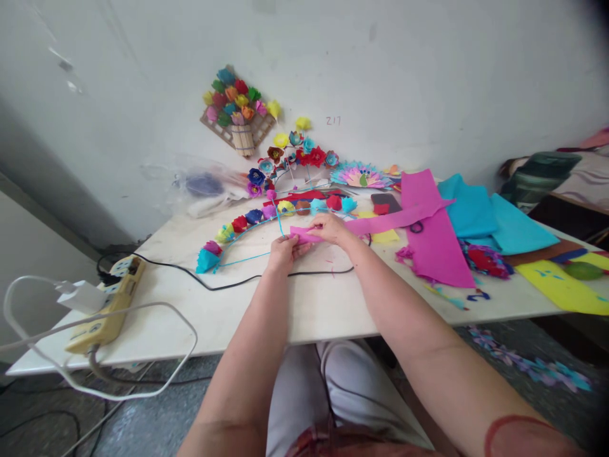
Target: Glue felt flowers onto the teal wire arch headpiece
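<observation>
A long pink crepe paper strip runs from my hands to the right, over a larger pink sheet. My left hand is closed on the strip's left end. The fingers of my right hand pinch the same strip close beside it. Just behind my left hand, a thin blue-wrapped stem rises to a small pink paper flower; I cannot tell whether the stem touches my fingers. An arc of colourful paper flowers on a blue-wrapped frame lies behind and left of my hands.
A yellow power strip with a white charger sits at the left, its cables looping over the table edge. A black cord crosses before my hands. Pink sheets, blue sheets and yellow paper lie right.
</observation>
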`<state>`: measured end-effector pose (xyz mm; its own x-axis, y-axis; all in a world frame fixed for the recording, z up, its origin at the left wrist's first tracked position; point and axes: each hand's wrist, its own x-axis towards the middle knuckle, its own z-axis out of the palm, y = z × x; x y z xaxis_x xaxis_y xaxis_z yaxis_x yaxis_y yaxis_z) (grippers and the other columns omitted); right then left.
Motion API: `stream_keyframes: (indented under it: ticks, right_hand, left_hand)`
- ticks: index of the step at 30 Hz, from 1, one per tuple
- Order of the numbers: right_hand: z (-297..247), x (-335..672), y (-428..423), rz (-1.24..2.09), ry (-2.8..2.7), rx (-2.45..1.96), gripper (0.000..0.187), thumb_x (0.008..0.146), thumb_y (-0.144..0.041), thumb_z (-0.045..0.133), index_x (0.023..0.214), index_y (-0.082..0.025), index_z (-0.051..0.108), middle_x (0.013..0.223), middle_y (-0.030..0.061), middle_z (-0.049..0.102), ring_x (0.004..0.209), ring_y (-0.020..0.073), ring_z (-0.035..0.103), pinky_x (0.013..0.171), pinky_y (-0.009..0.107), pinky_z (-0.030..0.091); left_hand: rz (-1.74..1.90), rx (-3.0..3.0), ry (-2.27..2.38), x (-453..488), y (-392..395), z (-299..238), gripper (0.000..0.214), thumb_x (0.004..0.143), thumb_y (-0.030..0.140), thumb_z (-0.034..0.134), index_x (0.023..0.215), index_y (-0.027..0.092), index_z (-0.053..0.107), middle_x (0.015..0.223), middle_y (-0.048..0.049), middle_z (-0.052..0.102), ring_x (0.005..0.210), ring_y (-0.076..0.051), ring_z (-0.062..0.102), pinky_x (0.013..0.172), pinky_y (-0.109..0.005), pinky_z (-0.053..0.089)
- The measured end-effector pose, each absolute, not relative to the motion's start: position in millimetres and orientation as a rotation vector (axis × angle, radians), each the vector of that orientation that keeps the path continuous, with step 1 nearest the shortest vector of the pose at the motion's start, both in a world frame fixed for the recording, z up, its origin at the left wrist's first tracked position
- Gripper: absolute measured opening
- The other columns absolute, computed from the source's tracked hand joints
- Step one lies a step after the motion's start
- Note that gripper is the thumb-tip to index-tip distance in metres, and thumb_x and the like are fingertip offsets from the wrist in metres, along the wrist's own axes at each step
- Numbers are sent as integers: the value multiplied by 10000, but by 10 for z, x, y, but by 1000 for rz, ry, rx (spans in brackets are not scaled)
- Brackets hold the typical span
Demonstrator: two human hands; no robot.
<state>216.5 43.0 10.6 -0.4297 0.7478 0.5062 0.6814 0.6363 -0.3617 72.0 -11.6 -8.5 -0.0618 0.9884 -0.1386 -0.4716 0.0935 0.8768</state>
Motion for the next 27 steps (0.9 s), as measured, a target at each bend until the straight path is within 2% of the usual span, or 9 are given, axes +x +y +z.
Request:
stream_keyframes:
  ticks: [4, 8, 13, 18, 27]
  right_hand:
    - [125, 2189, 420, 121, -2209, -1062, 143, 673, -284, 618, 734, -172, 682, 782, 34, 622, 712, 124, 530, 602, 216, 359]
    - [154, 2194, 370, 155, -2213, -1148, 176, 705, -297, 584, 820, -203, 679, 834, 25, 658, 762, 142, 570, 653, 234, 391]
    - [168, 2179, 321, 125, -2210, -1229, 277, 698, -382, 579, 925, -245, 660, 901, 10, 664, 849, 168, 587, 737, 259, 411]
    - [133, 2136, 325, 116, -2232, -1156, 281, 724, -423, 540, 928, -270, 660, 913, -9, 664, 850, 156, 596, 729, 244, 418]
    - [146, 2099, 301, 63, -2345, -1133, 236, 764, -295, 506, 953, -298, 646, 962, -27, 649, 892, 142, 585, 710, 224, 407]
  left_hand:
    - [1406, 731, 984, 725, -141, -61, 33, 695, 58, 519, 720, 78, 508, 579, -82, 607, 609, -176, 622, 618, -296, 517]
    - [1421, 728, 1003, 724, -159, -38, 28, 689, 68, 520, 715, 76, 512, 568, -73, 601, 610, -180, 622, 641, -317, 515]
    - [1403, 746, 1008, 712, -154, -37, 21, 695, 58, 503, 707, 69, 517, 575, -83, 604, 605, -178, 621, 599, -285, 512]
    - [1365, 780, 977, 702, -153, -42, 35, 715, 76, 500, 723, 63, 532, 606, -104, 620, 604, -177, 622, 589, -276, 510]
    - [1300, 761, 908, 656, -110, -79, 169, 749, 68, 409, 788, 35, 570, 678, -150, 643, 709, -202, 629, 695, -329, 510]
